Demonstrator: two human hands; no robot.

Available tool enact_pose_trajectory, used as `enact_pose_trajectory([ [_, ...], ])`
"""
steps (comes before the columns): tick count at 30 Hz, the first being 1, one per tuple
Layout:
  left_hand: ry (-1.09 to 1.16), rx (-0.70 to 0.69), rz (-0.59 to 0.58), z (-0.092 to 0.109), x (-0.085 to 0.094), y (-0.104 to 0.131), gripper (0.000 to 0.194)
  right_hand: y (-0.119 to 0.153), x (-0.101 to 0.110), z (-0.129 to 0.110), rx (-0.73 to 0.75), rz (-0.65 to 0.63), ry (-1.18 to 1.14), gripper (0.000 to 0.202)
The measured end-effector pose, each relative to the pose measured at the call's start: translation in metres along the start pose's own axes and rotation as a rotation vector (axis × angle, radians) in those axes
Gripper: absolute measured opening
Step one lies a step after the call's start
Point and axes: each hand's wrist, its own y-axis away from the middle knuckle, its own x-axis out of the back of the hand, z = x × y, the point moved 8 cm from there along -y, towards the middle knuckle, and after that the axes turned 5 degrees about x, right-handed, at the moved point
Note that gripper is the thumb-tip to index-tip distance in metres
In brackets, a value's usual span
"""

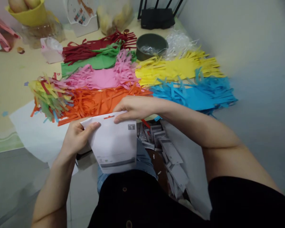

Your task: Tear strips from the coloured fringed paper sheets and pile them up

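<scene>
Black shirt [137, 202] nearest, then white card [116, 142] over the lap [144, 161], its top pinched by left hand [77, 137] at one corner and right hand [135, 107] beside the slot [109, 117]; uneven pull could tear that slot, low fingers snag orange strips [95, 101].

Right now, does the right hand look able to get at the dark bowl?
Probably yes: the right hand holds the white card and would likely have to let go, but only low-lying fringed paper, such as the yellow, seems to lie between it and the open-topped bowl.
</scene>
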Motion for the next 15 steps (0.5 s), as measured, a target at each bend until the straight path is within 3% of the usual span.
enact_pose_trajectory([
  [3, 0.039, -0.018, 0.025, 0.002, 0.001, -0.003, 0.044, 0.011, 0.014, 0.001, 0.029, 0.086, -0.037, 0.036],
  [7, -0.077, -0.099, 0.191, 0.024, 0.000, -0.008, 0.035, 0.017, 0.026, 0.013, -0.033, 0.174, 0.046, 0.029],
  [11, -0.091, -0.085, 0.166, 0.036, -0.015, -0.015, 0.033, 0.026, 0.029, 0.020, -0.082, 0.240, 0.129, 0.020],
  [15, -0.155, -0.114, 0.262, 0.036, -0.012, -0.015, 0.026, 0.041, 0.029, 0.021, -0.034, 0.230, 0.062, 0.026],
])
